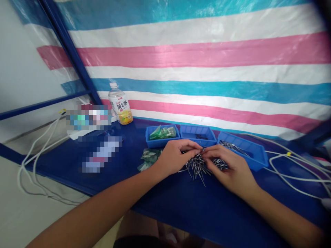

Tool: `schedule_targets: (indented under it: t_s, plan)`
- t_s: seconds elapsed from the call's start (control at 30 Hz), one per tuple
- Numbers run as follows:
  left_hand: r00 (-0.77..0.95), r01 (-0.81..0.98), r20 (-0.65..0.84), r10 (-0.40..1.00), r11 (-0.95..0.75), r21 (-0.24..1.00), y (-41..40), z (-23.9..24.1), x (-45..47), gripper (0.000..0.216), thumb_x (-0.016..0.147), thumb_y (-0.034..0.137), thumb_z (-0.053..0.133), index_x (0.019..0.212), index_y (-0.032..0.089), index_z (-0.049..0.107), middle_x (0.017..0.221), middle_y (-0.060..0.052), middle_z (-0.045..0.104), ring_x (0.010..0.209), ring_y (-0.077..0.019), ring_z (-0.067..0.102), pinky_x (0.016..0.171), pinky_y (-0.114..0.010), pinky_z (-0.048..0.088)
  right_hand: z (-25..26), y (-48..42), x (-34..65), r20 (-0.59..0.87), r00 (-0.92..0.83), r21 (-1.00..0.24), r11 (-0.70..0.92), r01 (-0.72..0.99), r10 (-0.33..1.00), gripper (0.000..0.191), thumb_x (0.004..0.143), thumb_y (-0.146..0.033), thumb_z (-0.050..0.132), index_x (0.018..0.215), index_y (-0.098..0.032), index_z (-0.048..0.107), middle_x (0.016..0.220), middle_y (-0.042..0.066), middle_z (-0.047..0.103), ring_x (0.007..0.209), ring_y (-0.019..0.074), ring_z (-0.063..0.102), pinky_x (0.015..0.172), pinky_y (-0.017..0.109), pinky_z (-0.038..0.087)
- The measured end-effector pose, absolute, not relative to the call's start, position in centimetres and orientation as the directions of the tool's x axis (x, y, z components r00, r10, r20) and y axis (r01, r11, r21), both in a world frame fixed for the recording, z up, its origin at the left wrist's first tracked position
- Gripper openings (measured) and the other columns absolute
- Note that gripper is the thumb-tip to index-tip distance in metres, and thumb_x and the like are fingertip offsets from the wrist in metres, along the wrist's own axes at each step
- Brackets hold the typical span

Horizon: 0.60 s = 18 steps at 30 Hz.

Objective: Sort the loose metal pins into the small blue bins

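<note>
A loose pile of thin metal rods with dark parts (pixel 198 167) lies on the blue table, under and between my hands. My left hand (pixel 173 155) reaches over the pile from the left, thumb and fingers closed in a pinch. From the other side my right hand (pixel 231 168) meets it, its thumb and fingertips also drawn together. The fingertips of both hands almost touch above the rods. Whatever is between them is too small to make out. Small clear-green packets (pixel 151 155) lie beside my left wrist, partly covered by it.
Behind my hands stand three blue bins: one with green packets (pixel 162 132), one with a few dark pieces (pixel 200 136), one with thin rods (pixel 232 147). A drink bottle (pixel 121 105) stands at the back left. White cables (pixel 297 175) lie right; more cables (pixel 33 162) hang left.
</note>
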<state>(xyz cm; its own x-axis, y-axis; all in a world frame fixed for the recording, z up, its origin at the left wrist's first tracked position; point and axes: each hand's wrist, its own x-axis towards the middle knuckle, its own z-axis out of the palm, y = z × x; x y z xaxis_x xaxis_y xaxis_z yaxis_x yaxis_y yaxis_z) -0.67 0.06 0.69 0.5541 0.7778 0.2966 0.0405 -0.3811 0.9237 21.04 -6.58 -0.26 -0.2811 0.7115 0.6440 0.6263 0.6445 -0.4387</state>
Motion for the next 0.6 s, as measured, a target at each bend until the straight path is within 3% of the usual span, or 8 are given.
schedule_targets:
  t_s: [0.27,0.43,0.6]
  plan:
    - [0.524,0.078,0.323,0.788,-0.422,0.903,0.11,0.26,-0.52,0.017,0.09,0.029,0.08,0.099,0.017,0.072,0.1,-0.008,0.082,0.088,-0.0188,0.078,0.086,-0.037,0.065,-0.43,-6.42,21.71,0.674,-0.083,-0.508,0.542,0.669,0.734,0.011,0.098,-0.025,0.07,0.109,-0.027,0.067,0.107,0.007,0.071,0.076,0.02,0.067,0.072,0.038,0.057]
    - [0.543,0.059,0.309,0.781,-0.403,0.913,-0.25,0.49,-0.58,0.018,0.089,0.027,0.079,0.101,0.017,0.07,0.104,-0.009,0.082,0.091,-0.0196,0.079,0.088,-0.037,0.066,-0.42,-6.22,21.73,0.644,-0.186,-0.444,0.562,0.698,0.742,0.007,0.099,-0.024,0.068,0.105,-0.028,0.068,0.105,0.006,0.073,0.086,0.0224,0.07,0.079,0.039,0.058]
    - [0.55,0.0,0.286,0.784,-0.343,0.939,-0.28,0.19,-0.35,0.019,0.088,0.024,0.081,0.1,0.017,0.067,0.105,-0.011,0.082,0.094,-0.0213,0.081,0.092,-0.039,0.067,-0.7,-6.31,21.53,0.583,-0.211,-0.477,0.541,0.693,0.785,0.008,0.098,-0.024,0.067,0.105,-0.026,0.068,0.1,0.005,0.074,0.084,0.021,0.071,0.075,0.035,0.058]
